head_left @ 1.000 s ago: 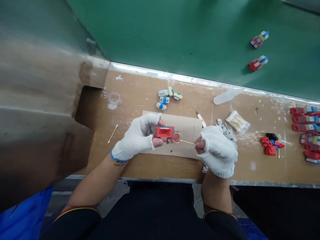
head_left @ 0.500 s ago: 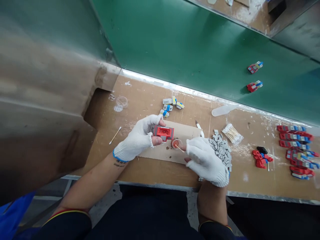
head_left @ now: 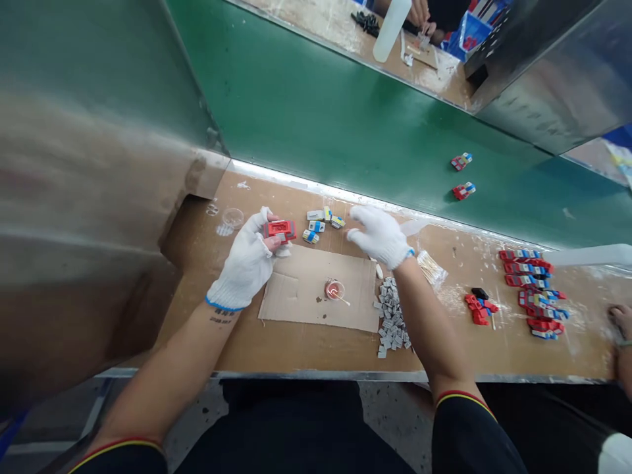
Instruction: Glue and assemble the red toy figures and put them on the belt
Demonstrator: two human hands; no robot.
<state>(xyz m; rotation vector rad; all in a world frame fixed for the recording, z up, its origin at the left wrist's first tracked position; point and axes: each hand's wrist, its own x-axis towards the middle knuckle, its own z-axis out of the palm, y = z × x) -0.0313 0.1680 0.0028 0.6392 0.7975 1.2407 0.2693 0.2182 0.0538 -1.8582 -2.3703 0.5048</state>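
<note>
Red and probably light, stiff plastic, the toy part [head_left: 280, 230] sits between the left hand's [head_left: 245, 260] fingers, best taken by its ends. The right hand's [head_left: 379, 235] fingers are spread, beside the small grey-and-blue pieces [head_left: 316, 226].

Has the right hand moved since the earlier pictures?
Yes: the right hand has moved forward, from the right end of the cardboard sheet to beyond its far edge.
</note>
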